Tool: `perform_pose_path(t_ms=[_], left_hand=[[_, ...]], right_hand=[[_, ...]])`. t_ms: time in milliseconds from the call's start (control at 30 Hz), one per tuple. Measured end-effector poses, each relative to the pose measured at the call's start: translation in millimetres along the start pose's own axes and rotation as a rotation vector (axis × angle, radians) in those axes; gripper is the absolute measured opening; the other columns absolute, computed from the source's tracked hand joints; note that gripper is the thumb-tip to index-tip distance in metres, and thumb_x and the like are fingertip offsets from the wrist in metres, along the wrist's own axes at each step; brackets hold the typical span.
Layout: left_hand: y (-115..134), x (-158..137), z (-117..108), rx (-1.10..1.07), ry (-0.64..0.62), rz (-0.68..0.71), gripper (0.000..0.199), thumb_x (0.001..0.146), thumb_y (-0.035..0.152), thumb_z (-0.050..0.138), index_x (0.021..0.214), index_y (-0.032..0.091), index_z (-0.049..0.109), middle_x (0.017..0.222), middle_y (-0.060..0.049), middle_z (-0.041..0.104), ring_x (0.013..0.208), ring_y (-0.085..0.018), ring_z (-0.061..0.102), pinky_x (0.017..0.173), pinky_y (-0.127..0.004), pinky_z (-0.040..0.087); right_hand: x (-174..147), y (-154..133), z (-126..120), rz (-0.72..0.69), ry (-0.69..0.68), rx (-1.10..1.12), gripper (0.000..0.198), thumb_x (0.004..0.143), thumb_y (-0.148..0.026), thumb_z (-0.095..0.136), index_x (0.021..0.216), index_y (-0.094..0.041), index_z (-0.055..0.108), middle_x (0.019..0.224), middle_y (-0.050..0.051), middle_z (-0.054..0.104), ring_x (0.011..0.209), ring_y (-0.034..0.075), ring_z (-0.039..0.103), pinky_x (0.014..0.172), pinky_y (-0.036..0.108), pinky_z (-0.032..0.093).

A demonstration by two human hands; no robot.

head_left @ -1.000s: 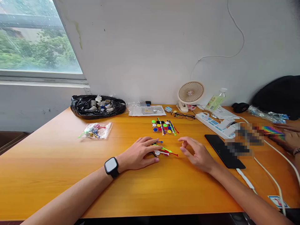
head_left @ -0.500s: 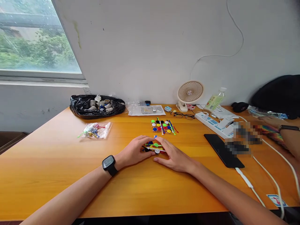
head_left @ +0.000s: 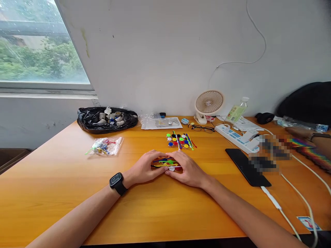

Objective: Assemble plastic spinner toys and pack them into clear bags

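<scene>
My left hand [head_left: 147,167] and my right hand [head_left: 190,168] rest on the table, curved into a ring with their fingertips and thumbs meeting. Inside the ring lies a heap of small plastic arrow spinners [head_left: 168,162] in green, yellow, white, blue and other colours. Thumbs and fingers are apart, cupped around the heap; neither hand shows a piece pinched in it. Part of the heap is hidden by my fingers. Just beyond my fingertips, several round spinner bases [head_left: 175,139] sit in rows, with loose coloured arrows [head_left: 189,141] lying beside them.
A clear bag of spinner parts [head_left: 104,146] lies at left, behind it a black plastic bag [head_left: 90,120] holding cardboard tubes. At right are a phone [head_left: 245,167], white power strip [head_left: 234,137], cables and another person's arm [head_left: 322,144]. A fan [head_left: 209,103] and glasses [head_left: 201,128] stand behind.
My hands have closed in around the heap, their fingertips and thumbs now meeting. The arrows inside have shifted, with a yellow one now on top. The other person's arm has moved slightly.
</scene>
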State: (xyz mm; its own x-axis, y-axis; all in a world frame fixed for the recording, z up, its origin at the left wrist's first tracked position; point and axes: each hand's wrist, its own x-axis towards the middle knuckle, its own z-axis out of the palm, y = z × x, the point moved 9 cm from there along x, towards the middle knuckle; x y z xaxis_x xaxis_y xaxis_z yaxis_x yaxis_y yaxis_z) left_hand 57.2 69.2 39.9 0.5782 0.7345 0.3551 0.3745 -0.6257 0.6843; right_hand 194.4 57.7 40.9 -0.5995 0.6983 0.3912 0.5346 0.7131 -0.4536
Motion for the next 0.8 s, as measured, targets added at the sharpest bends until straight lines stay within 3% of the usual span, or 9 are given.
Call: perform_pose_path(t_ms=[133,300,433,567,667,800], left_hand=[[-7,4,-19,0.039,0.118,-0.008,0.036,0.099,0.043,0.066,0.131,0.026,0.065,0.130,-0.010,0.069,0.119,-0.027,0.063,0.105,-0.044,0.052],[-59,15,-65,0.073,0.346,-0.289,0.056,0.096,0.047,0.064,0.147,0.027,0.049,0.149,-0.013,0.049,0.122,-0.028,0.060,0.098,-0.042,0.054],[-93,35,-90,0.203,0.384,-0.471,0.058,0.095,0.049,0.062,0.148,0.027,0.050,0.144,-0.016,0.049,0.130,-0.035,0.054,0.109,-0.049,0.044],[-118,59,-104,0.312,0.429,-0.592,0.056,0.099,0.049,0.052,0.153,0.033,0.046,0.129,-0.016,0.058,0.132,-0.039,0.049,0.113,-0.059,0.035],[-130,74,-111,0.338,0.497,-0.590,0.047,0.096,0.047,0.057,0.140,0.029,0.059,0.120,-0.015,0.066,0.127,-0.038,0.054,0.113,-0.057,0.036],[-145,81,-122,0.314,0.592,-0.584,0.027,0.086,0.035,0.068,0.108,0.020,0.075,0.111,-0.015,0.074,0.114,-0.037,0.063,0.107,-0.051,0.043]], right_hand=[[2,-2,-3,0.015,0.010,-0.022,0.043,0.096,-0.043,0.072,0.131,-0.021,0.060,0.117,0.010,0.070,0.110,0.027,0.064,0.098,0.043,0.053],[1,-2,-4,0.025,0.022,-0.049,0.043,0.100,-0.045,0.066,0.135,-0.021,0.057,0.124,0.011,0.068,0.115,0.027,0.063,0.101,0.045,0.050],[2,1,-13,0.022,0.121,-0.084,0.042,0.105,-0.048,0.055,0.137,-0.021,0.056,0.124,0.013,0.068,0.117,0.030,0.061,0.102,0.047,0.048],[15,-4,-27,-0.001,0.207,-0.062,0.038,0.107,-0.048,0.049,0.133,-0.021,0.057,0.118,0.011,0.067,0.113,0.029,0.060,0.101,0.047,0.047],[33,-12,-46,-0.008,0.271,-0.047,0.035,0.108,-0.046,0.046,0.132,-0.022,0.057,0.117,0.011,0.068,0.110,0.027,0.060,0.102,0.045,0.047],[59,-25,-84,-0.024,0.423,0.003,0.031,0.111,-0.044,0.041,0.126,-0.023,0.059,0.115,0.009,0.068,0.110,0.025,0.060,0.102,0.043,0.047]])
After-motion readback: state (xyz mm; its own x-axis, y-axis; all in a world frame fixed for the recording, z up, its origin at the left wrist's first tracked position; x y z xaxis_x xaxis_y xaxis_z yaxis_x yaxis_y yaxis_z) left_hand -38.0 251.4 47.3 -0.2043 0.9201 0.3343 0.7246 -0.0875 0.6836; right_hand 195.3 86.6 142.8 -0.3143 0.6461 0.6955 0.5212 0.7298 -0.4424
